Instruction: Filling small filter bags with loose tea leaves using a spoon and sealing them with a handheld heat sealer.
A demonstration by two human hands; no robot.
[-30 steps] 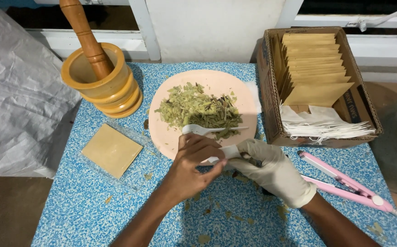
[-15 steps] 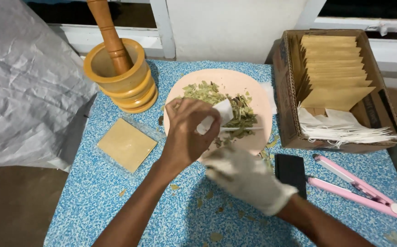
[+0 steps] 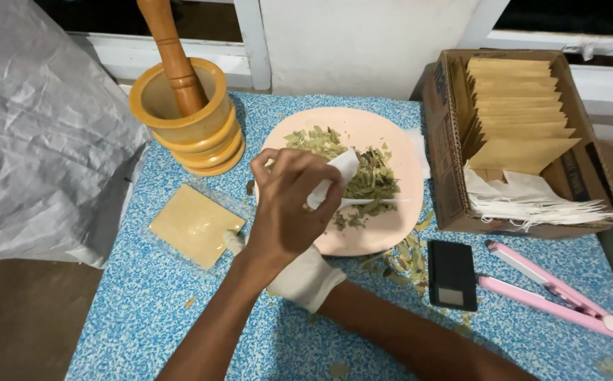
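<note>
Left hand (image 3: 289,208) pinching small white sachet (image 3: 335,176) above leaf pile (image 3: 352,173) on pink plate (image 3: 391,233). Gloved right hand (image 3: 299,275) crosses under, fingertips at tan pouch (image 3: 192,224); grip unclear. Sachet looks unsealed; box of pouches (image 3: 518,106) waits far right.

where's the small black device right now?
In the head view, the small black device lies flat on the blue table, right of centre, between the pink plate and the pink sealer tool.

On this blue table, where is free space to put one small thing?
Bare tablecloth lies near the front left corner, below the yellow square. The middle is crowded: plate, black device, pink tool, scattered leaf bits.
</note>
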